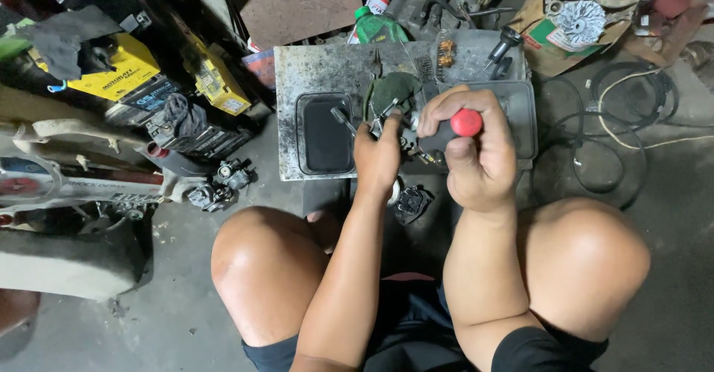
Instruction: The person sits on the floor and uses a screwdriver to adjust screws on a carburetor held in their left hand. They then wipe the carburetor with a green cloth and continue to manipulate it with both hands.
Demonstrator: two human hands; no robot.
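Right hand [476,156] clamped on our red-capped screwdriver [457,128]; left hand [377,156] pinching small metal part [387,115] ahead; slip risk: tip could gouge fingers.

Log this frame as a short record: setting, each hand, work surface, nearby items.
setting: person crouched on a concrete workshop floor
right hand: gripping a screwdriver with a red-capped handle
left hand: steadying a small metal part, details unclear
work surface: grimy metal board holding a black tray
nearby: yellow batteries, carburetor, coiled cables
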